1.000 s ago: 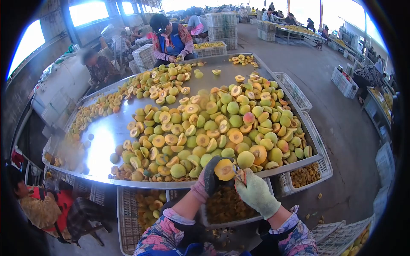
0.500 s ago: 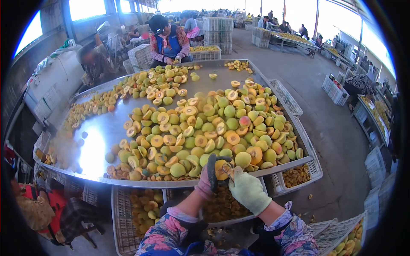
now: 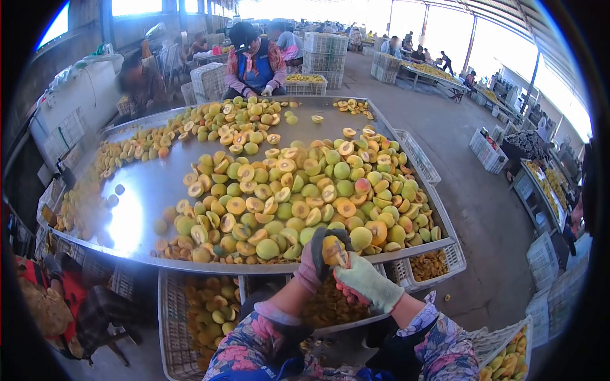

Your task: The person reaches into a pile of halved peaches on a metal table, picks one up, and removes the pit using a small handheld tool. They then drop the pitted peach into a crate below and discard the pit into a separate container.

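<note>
My left hand [image 3: 316, 257], in a pink and dark glove, is closed around a yellow peach half [image 3: 332, 250] at the table's front edge. Close against it on the right is my right hand [image 3: 368, 279], in a pale green glove with reddish fingers. It grips a small metal tool [image 3: 344, 258] whose tip touches the fruit. Its handle is hidden in the palm. Just beyond my hands, many cut and whole peaches [image 3: 279, 209] are heaped on the metal table [image 3: 159, 190].
Crates of fruit [image 3: 213, 308] stand under the front edge, another crate [image 3: 508, 352] at lower right. Across the table a co-worker [image 3: 254, 66] handles fruit. A person in red [image 3: 70, 292] sits at lower left. Stacked crates [image 3: 325, 54] stand behind.
The whole view has shifted slightly. My right hand has turned, so that its reddish fingers now show beneath the fruit. My left hand still holds the peach half.
</note>
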`<action>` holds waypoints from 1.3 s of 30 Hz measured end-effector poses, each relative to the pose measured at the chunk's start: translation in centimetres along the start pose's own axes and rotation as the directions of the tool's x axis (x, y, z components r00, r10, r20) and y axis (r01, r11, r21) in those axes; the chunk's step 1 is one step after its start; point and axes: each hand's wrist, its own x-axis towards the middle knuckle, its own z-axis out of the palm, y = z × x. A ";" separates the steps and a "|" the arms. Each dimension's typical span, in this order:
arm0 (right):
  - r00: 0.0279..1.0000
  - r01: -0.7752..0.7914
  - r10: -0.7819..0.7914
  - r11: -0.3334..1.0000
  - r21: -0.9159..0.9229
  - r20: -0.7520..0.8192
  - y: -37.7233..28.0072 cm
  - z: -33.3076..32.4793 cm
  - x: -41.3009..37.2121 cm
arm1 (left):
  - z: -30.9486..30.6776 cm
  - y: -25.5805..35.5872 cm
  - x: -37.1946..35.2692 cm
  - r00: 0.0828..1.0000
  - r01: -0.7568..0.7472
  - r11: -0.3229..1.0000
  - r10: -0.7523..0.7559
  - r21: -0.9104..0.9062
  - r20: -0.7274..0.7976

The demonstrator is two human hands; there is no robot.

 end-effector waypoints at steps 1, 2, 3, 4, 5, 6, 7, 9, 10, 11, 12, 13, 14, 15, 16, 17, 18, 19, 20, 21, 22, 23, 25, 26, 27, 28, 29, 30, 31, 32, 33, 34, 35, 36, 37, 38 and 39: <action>0.999 0.024 -0.025 0.999 -0.043 -0.031 -0.1 0.3 0.0 | 0.0 0.1 -0.1 1.000 -0.027 1.000 0.027 0.005 0.002; 0.997 0.046 -0.052 0.995 -0.086 -0.061 -0.1 0.5 0.1 | -0.3 -0.5 0.0 1.000 -0.028 1.000 0.028 0.001 -0.001; 0.997 0.045 -0.050 0.995 -0.091 -0.061 0.5 0.5 0.6 | -0.8 -1.5 0.2 0.984 0.160 0.906 -0.178 -0.391 -0.009; 0.960 0.218 -0.269 0.890 -0.400 -0.074 1.9 0.1 1.6 | -1.1 -2.1 0.3 0.930 0.296 0.634 -0.362 -0.715 0.065; 0.883 0.341 -0.468 0.665 -0.665 -0.015 2.8 -0.2 2.3 | -1.0 -1.8 0.3 0.930 0.294 0.632 -0.361 -0.717 0.063; 0.885 0.339 -0.466 0.664 -0.666 -0.014 3.4 -0.5 2.5 | -0.9 -1.5 0.2 0.926 0.303 0.668 -0.374 -0.680 0.046; 0.838 0.406 -0.542 0.540 -0.737 0.064 3.3 -0.6 2.5 | -0.9 -1.2 0.3 0.923 0.310 0.703 -0.383 -0.640 0.028; 0.784 0.462 -0.602 0.402 -0.791 0.151 2.8 -0.6 2.1 | -1.4 -1.2 0.4 0.924 0.341 0.716 -0.376 -0.609 0.074; 0.927 0.304 -0.373 0.708 -0.638 0.028 0.9 -0.1 1.0 | -1.8 -1.1 0.4 0.919 0.374 0.730 -0.375 -0.572 0.123; 0.996 0.070 -0.089 0.906 -0.418 -0.026 -0.7 0.2 0.2 | -1.8 -0.3 0.3 0.919 0.375 0.730 -0.375 -0.571 0.124; 0.996 0.069 -0.089 0.906 -0.417 -0.027 -1.6 0.2 -0.2 | -1.4 1.3 0.1 0.986 0.156 0.965 -0.141 -0.213 0.083; 1.000 -0.012 0.018 0.949 -0.314 0.018 -2.3 0.3 -0.5 | -1.2 2.1 -0.1 0.985 -0.121 0.977 0.097 0.177 0.141; 0.990 -0.102 0.119 0.972 -0.211 0.073 -2.7 0.2 -0.6 | -1.1 2.3 -0.2 0.985 -0.118 0.977 0.093 0.175 0.142; 0.980 -0.136 0.160 0.973 -0.187 0.119 -2.9 0.0 -0.5 | -1.1 2.5 -0.2 0.986 -0.143 0.969 0.121 0.203 0.114; 0.980 -0.136 0.160 0.973 -0.188 0.118 -2.9 0.3 -0.6 | -1.0 2.5 -0.1 0.985 -0.169 0.958 0.152 0.232 0.086; 0.994 -0.090 0.104 0.966 -0.243 0.046 -2.9 0.8 -0.8 | -1.2 2.1 0.0 0.984 -0.171 0.958 0.155 0.230 0.085; 0.999 -0.047 0.042 0.952 -0.301 -0.023 -2.6 1.2 -1.0 | -1.4 1.2 0.1 0.997 -0.080 0.978 0.074 0.194 0.038; 0.999 -0.047 0.043 0.952 -0.303 -0.023 -1.2 0.9 -0.2 | -1.6 0.7 0.2 1.000 0.011 0.988 -0.010 0.154 -0.006; 0.986 0.104 -0.153 0.867 -0.487 -0.062 1.1 0.4 1.3 | -1.3 1.2 0.1 1.000 0.011 0.988 -0.010 0.154 -0.007; 0.936 0.224 -0.346 0.722 -0.654 -0.061 2.3 0.1 2.2 | -0.9 2.2 0.0 0.999 -0.043 0.985 0.045 0.167 -0.009; 0.936 0.224 -0.347 0.723 -0.654 -0.063 1.1 0.6 1.4 | -0.6 2.7 -0.1 0.995 -0.097 0.979 0.101 0.180 -0.010; 0.978 0.122 -0.190 0.864 -0.488 -0.091 -1.0 1.7 -0.1 | -0.6 2.4 -0.1 0.995 -0.097 0.979 0.100 0.179 -0.008; 0.996 -0.002 -0.025 0.953 -0.303 -0.087 -1.7 2.1 -0.6 | -0.6 2.0 0.0 0.996 -0.051 0.997 0.055 0.053 -0.066; 1.000 -0.032 0.031 0.992 -0.125 -0.004 -0.9 1.9 0.0 | -0.6 2.1 0.0 0.996 -0.052 0.997 0.055 0.052 -0.066; 0.994 -0.076 0.072 0.996 0.054 0.087 -0.4 1.8 0.4 | -0.7 2.2 -0.2 0.997 0.010 1.000 -0.011 -0.012 -0.075; 0.994 -0.076 0.072 0.996 0.054 0.087 -0.3 1.9 0.2 | -0.5 2.8 -0.3 0.994 0.071 0.995 -0.077 -0.075 -0.080; 0.994 -0.090 0.082 0.991 0.099 0.077 -0.3 2.1 0.1 | -0.3 3.3 -0.4 0.994 0.071 0.995 -0.077 -0.075 -0.079; 0.993 -0.103 0.094 0.984 0.145 0.067 -0.3 2.4 -0.1 | -0.1 3.8 -0.5 0.991 0.091 0.993 -0.097 -0.074 -0.086; 0.993 -0.105 0.096 0.984 0.147 0.067 -0.2 2.6 -0.3 | 0.1 4.1 -0.5 0.989 0.113 0.991 -0.119 -0.073 -0.093; 0.999 -0.039 0.039 0.999 0.020 -0.018 0.0 2.9 -0.5 | -0.4 4.3 -0.3 0.988 0.116 0.991 -0.123 -0.073 -0.091; 0.995 0.017 -0.028 0.994 -0.112 -0.095 0.1 3.0 -0.7 | -1.2 4.6 0.0 0.996 -0.068 0.947 0.048 0.315 0.071; 0.995 0.016 -0.027 0.994 -0.109 -0.096 0.0 3.1 -0.9 | -1.7 4.6 0.2 0.948 -0.295 0.732 0.144 0.614 0.283; 0.995 -0.011 -0.004 0.990 -0.144 -0.103 -0.3 3.1 -1.1 | -1.8 4.3 0.4 0.948 -0.296 0.733 0.144 0.613 0.285; 0.994 -0.043 0.023 0.983 -0.181 -0.109 -0.4 3.0 -1.2 | -1.9 3.8 0.4 0.954 -0.283 0.736 0.150 0.615 0.260; 0.994 -0.049 0.029 0.982 -0.183 -0.108 -0.5 2.6 -1.1 | -1.7 3.7 0.2 0.960 -0.267 0.740 0.153 0.617 0.233; 0.997 -0.081 0.081 0.992 -0.092 -0.007 -0.6 2.0 -0.8 | -1.2 3.7 -0.1 0.961 -0.266 0.741 0.150 0.617 0.234; 0.988 -0.117 0.116 0.993 -0.003 0.097 -0.7 1.5 -0.6 | -0.5 3.8 -0.3 0.998 -0.052 0.932 0.036 0.358 0.054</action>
